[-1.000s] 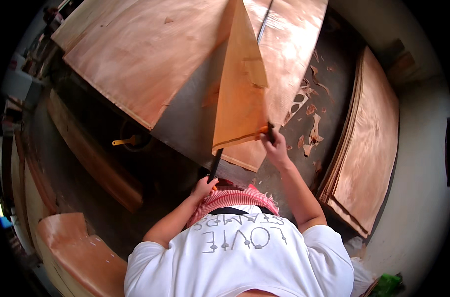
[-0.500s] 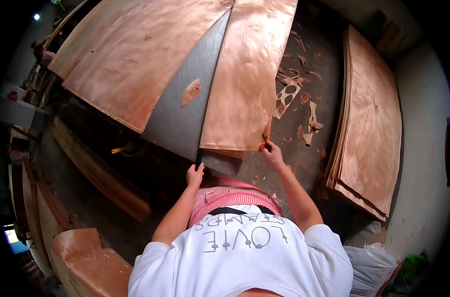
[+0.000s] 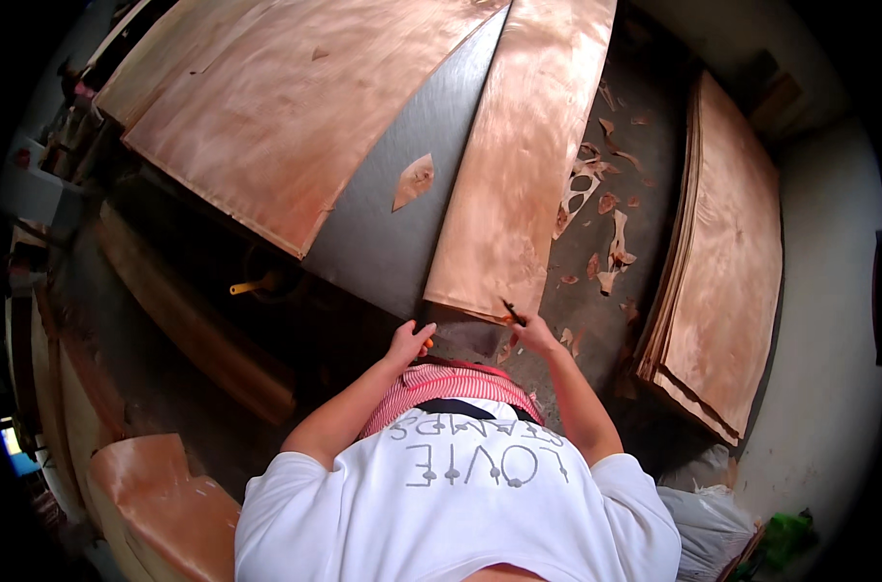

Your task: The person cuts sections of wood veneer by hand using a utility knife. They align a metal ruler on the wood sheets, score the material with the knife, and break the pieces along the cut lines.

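Observation:
A long strip of reddish-brown wood veneer (image 3: 507,165) lies on the dark grey tabletop (image 3: 388,218). At its near right corner my right hand (image 3: 535,335) is closed on a slim dark tool (image 3: 512,312), its tip pointing up and left over the veneer; its exact kind is unclear. Orange shows at the fingers of both hands. My left hand (image 3: 411,342) is closed just off the near left corner, and what it grips is hidden. A pointed veneer scrap (image 3: 414,181) rests on the grey surface left of the strip.
Large veneer sheets (image 3: 276,116) cover the table's left side. Another veneer stack (image 3: 720,262) stands at the right by the wall. Veneer offcuts (image 3: 616,247) litter the floor between. A yellow handle (image 3: 249,286) sticks out below the table edge; a curled sheet (image 3: 160,495) lies lower left.
My right hand has moved down along the veneer's near edge, its tool tip now tilted left. The hands are closer together. The whole view has shifted, putting the table further right.

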